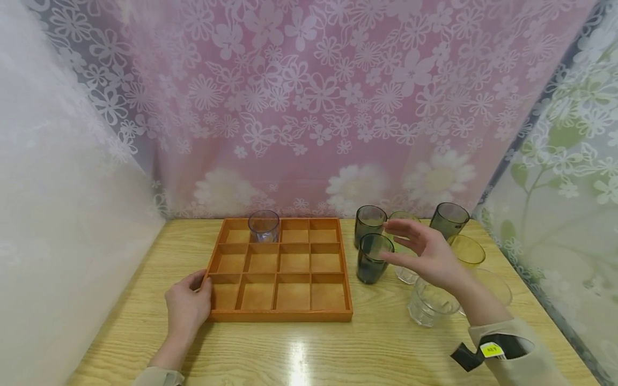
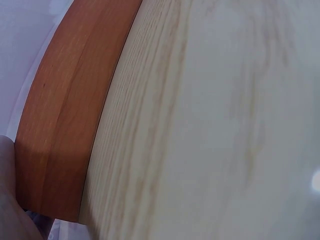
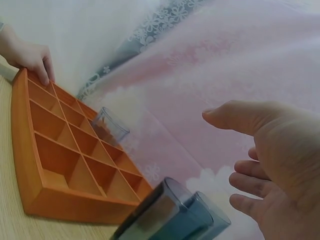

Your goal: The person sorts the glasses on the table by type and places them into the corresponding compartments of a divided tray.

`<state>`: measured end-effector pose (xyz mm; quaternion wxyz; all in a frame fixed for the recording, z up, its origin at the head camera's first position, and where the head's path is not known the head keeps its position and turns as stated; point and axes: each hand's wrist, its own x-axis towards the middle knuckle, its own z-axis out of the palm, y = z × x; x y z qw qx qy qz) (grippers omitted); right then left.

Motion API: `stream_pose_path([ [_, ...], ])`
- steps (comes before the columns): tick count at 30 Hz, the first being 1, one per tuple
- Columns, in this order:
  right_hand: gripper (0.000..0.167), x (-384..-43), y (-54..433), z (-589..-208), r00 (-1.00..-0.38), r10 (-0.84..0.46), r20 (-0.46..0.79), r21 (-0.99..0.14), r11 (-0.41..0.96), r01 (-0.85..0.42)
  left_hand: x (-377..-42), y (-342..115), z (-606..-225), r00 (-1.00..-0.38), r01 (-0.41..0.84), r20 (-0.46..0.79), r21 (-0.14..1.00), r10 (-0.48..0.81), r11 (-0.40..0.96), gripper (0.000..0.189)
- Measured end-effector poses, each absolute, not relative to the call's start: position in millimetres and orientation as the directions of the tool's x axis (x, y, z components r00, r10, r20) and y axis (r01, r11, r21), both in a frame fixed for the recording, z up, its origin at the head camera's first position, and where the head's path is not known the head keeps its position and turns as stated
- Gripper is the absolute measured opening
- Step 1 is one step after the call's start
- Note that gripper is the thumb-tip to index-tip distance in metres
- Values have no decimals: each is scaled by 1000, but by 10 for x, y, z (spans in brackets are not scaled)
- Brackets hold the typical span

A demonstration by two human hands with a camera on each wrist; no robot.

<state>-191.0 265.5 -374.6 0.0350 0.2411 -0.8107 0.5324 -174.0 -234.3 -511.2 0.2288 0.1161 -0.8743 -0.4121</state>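
Dark glass [image 1: 370, 269] at the thumb of the right hand [image 1: 429, 258], fingers apart, is probably slick, fragile: grasp its sides. Left hand [image 1: 187, 303] grips tray [image 1: 280, 316].

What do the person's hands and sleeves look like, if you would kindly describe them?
The left hand and right hand are bare. The left sleeve and right sleeve are pale beige. On the right one is a black strap bearing a yellow label with dark markings.
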Motion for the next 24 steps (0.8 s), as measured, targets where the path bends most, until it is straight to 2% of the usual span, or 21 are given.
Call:
stream_pose_path([
  [6, 61, -1822, 2762, -3784, -882, -347, 320, -835, 336, -435, -1743, -2344, -5114, -871, -22, 291, 782, -396, 623, 27],
  [24, 59, -1582, 3175, -3999, -925, -286, 248, -849, 397, -350, -1767, -2370, -5170, -862, -7, 308, 787, -403, 616, 25],
])
